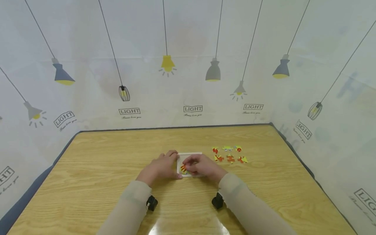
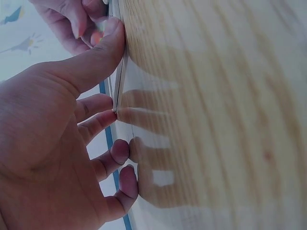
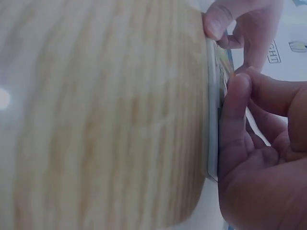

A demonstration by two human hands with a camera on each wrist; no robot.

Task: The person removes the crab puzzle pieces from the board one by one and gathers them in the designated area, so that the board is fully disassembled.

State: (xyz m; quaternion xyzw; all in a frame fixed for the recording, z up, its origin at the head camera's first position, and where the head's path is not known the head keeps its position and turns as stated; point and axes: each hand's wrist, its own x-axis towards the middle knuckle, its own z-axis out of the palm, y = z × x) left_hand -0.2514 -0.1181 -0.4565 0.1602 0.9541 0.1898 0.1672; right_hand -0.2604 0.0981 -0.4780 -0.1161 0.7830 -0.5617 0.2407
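A small white-rimmed puzzle tray [image 1: 189, 153] lies on the table between the two hands. My left hand [image 1: 164, 165] holds it along the left side, thumb at the near corner and fingers at the far one; in the left wrist view the thumb [image 2: 98, 60] presses on its edge. My right hand [image 1: 202, 165] is over the tray and pinches a yellow-and-red jigsaw piece [image 1: 183, 168] at the tray's near-left part. In the right wrist view, thumb and index finger [image 3: 235, 91] meet on the piece's edge. The fingers hide much of it.
Several loose jigsaw pieces [image 1: 230, 158], yellow, red and orange, lie in two rows right of the tray on the wooden table [image 1: 117, 202]. A pale wall covering printed with lamps [image 1: 188, 36] stands around the table's back and sides.
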